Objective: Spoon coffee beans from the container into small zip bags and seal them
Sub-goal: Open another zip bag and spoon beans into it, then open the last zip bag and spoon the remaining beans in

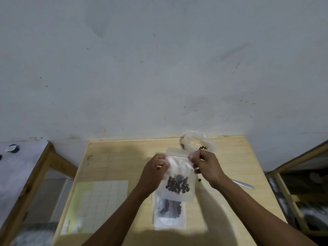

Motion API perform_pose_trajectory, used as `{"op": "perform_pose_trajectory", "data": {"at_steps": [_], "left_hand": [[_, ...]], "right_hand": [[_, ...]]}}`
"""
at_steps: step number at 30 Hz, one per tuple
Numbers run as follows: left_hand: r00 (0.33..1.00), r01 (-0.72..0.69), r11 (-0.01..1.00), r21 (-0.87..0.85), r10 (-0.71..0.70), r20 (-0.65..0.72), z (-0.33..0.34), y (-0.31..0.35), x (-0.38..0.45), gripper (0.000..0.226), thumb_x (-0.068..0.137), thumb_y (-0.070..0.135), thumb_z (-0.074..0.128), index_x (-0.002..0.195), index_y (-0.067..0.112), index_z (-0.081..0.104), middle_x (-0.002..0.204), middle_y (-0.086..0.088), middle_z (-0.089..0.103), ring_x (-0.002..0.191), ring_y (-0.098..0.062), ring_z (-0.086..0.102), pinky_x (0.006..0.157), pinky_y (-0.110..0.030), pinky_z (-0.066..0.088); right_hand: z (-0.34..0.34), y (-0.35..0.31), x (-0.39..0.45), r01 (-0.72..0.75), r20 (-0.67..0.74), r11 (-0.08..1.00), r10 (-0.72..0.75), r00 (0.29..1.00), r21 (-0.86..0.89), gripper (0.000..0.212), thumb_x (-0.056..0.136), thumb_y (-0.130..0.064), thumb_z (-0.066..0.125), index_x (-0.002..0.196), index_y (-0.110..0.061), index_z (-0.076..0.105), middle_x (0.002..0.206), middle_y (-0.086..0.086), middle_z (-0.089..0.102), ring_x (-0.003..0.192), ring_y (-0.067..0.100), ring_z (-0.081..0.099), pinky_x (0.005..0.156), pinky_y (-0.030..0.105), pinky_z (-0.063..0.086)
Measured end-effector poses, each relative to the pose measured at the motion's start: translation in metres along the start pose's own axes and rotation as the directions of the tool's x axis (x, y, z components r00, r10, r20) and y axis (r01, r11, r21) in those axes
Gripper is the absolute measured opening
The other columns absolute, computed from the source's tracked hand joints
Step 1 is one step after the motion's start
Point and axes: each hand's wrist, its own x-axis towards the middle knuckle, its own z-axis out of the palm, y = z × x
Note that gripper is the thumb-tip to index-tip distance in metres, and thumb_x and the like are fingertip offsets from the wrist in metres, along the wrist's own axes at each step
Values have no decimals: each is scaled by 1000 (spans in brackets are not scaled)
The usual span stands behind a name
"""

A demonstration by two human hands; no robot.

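Bag (pixel 179 176) with beans held above bench (pixel 110 162) | your left hand (pixel 156 172) and right hand (pixel 206 165) fingers pinch its top corners | spoon (pixel 243 184) beside right wrist

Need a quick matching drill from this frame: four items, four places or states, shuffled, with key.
Items:
1. zip bag with beans
2. second filled bag
3. spoon
4. bean container

Places or states:
A. lying flat on the table, below the hands
B. at the table's far edge, a few beans inside
C. held up, top pinched by left hand and right hand
D. on the table, partly hidden by the right forearm

Pairs: 1-C, 2-A, 3-D, 4-B
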Motion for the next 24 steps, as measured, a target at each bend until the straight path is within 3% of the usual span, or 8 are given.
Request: {"op": "perform_pose_trajectory", "data": {"at_steps": [2, 5, 9, 12, 16, 20, 24], "left_hand": [[997, 40, 999, 16, -41, 64, -5, -11, -10, 11, 96, 14, 59, 105, 17, 63, 90, -7, 70, 77, -20, 69, 71, -33, 60], [990, 133, 991, -7, -133, 55, -10, -27, -24, 12, 93, 10, 60, 101, 17, 65, 85, -12, 68, 70, -19, 65, 65, -32, 57], [965, 261, 965, -27, -261, 7, -10, -45, -39, 18, 88, 8, 64, 100, 21, 64, 81, -11, 67, 67, -21, 66, 64, -38, 61], [959, 283, 949, 135, -284, -15, -5, -58, -51, 18, 88, 10, 69, 101, 17, 61, 83, -4, 67, 72, -19, 71, 60, -33, 61], [966, 251, 901, 354, -255, -37, -2, -76, -57, 22, 87, 19, 70, 104, 22, 56, 70, 5, 67, 67, -13, 67, 68, -34, 60], [969, 238, 880, 411, -246, -34, 1, -78, -57, 28, 89, 25, 69, 110, 27, 51, 74, 6, 68, 69, -8, 66, 67, -26, 54], [974, 222, 860, 459, -216, -67, 0, -80, -54, 35, 90, 32, 66, 117, 29, 45, 77, 6, 64, 70, -6, 63, 62, -22, 48]], "right_hand": [[3, 1, 0, -54, -2, 995, 54, 999, 79, 14, 93, -13, 66, 89, -1, 65, 72, 9, 60, 59, 20, 53, 52, 29, 48], [12, 10, -7, -136, 55, 983, 130, 990, 124, 15, 92, -16, 67, 103, -8, 62, 75, 10, 66, 60, 21, 62, 52, 29, 51], [28, 43, -23, -206, 117, 977, 199, 973, 48, 26, 92, -11, 66, 116, -15, 57, 81, 11, 66, 68, 25, 64, 65, 43, 56], [34, 67, -36, -168, 122, 973, 187, 975, -156, 41, 91, -8, 64, 126, -25, 52, 82, 8, 65, 66, 22, 64, 63, 37, 56], [37, 83, -43, -50, 130, 928, 105, 986, -370, 51, 87, -10, 65, 135, -21, 51, 75, -1, 65, 64, 14, 63, 61, 24, 51], [39, 87, -42, 41, 125, 895, 17, 992, -443, 49, 87, -12, 65, 134, -18, 53, 74, -15, 57, 71, 10, 58, 70, 24, 47], [37, 88, -43, 50, 79, 891, -16, 997, -451, 42, 89, -22, 67, 129, -22, 55, 73, -8, 59, 68, 13, 59, 67, 26, 48]]}}
